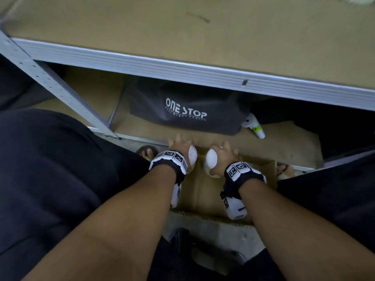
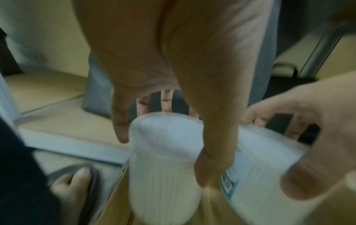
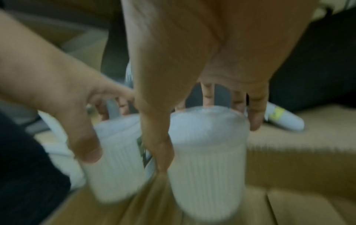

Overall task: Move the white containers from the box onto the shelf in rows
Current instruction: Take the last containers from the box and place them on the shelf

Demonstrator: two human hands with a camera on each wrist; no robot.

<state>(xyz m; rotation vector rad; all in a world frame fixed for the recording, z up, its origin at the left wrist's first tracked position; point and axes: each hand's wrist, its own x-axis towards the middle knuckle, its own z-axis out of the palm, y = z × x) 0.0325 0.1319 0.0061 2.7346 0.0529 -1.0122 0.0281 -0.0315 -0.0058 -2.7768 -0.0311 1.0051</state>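
Head view shows left hand (image 1: 179, 148) and right hand (image 1: 223, 154) low in the middle, fingers curled round one white container (image 1: 192, 157) each over the box (image 1: 203, 191); a loose hold could drop one; the shelf (image 1: 182, 37) edge could bump them.

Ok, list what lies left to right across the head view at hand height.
Sandalled foot → left hand → left container → right container → right hand → box → other foot.
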